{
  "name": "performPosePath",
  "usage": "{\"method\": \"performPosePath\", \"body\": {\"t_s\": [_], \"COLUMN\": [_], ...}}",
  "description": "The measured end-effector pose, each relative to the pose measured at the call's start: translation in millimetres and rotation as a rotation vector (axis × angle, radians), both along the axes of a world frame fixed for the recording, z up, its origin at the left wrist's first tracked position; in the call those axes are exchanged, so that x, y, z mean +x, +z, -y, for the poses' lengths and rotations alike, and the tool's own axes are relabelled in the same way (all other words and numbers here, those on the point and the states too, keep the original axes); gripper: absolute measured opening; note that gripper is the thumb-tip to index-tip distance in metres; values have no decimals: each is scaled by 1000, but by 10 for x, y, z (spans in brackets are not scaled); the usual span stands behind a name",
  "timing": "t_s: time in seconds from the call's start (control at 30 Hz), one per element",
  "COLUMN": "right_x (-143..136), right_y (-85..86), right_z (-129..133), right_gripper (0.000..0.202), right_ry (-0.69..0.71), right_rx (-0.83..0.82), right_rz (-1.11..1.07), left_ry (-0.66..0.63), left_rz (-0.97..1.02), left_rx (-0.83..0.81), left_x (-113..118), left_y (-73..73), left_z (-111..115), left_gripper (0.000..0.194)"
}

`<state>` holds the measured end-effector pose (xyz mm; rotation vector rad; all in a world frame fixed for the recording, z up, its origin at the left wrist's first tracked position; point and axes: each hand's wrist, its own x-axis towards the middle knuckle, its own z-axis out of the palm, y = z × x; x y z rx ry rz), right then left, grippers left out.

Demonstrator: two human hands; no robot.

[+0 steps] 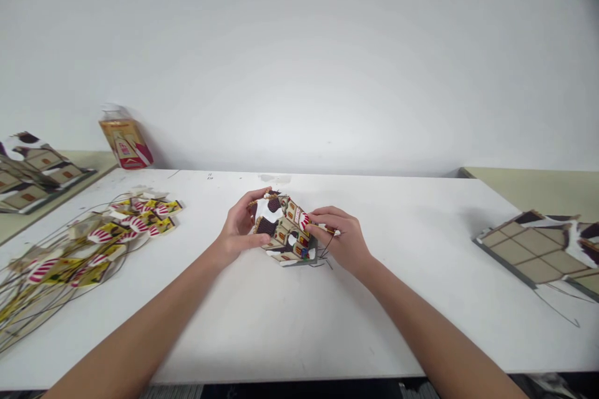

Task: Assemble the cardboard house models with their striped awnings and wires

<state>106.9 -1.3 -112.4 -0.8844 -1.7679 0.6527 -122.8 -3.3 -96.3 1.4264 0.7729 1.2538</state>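
Note:
A small model house (283,234) with a dark, snow-white patched roof and tiny windows is tilted on its side above the white table. Wrapped round its roof end is my left hand (239,227), thumb on the near side. My right hand (340,238) pinches at the house's right side, by a red-and-white striped round piece (304,221) on its front. Thin dark wires (322,260) stick out below the house near my right fingers. Exactly how the striped piece sits against the wall is partly hidden by those fingers.
Left on the table (299,336) lies a pile of striped, yellow-backed pieces (140,222) with long wires. A bottle (125,140) leans by the wall. More model houses stand at far left (40,168) and right (538,246), the latter with trailing wires.

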Motion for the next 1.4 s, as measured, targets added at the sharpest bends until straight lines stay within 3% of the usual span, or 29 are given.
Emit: {"method": "performPosePath", "body": {"t_s": [0.6,0.77,1.07,1.4], "right_x": [27,99,133,101], "right_y": [29,67,38,0], "right_z": [5,-24,-49,-31], "right_gripper": [13,22,14,16], "right_ry": [38,91,-5,-40], "right_rx": [-5,23,137,25], "right_rz": [25,61,225,206], "left_ry": [-59,-76,-53,-41], "left_rz": [-80,-37,12,-36], "left_rx": [37,31,-2,3], "left_x": [-51,-85,-128,-158], "left_y": [-22,-3,-13,-27], "left_z": [-40,-74,-103,-123], "left_gripper": [80,80,78,80]}}
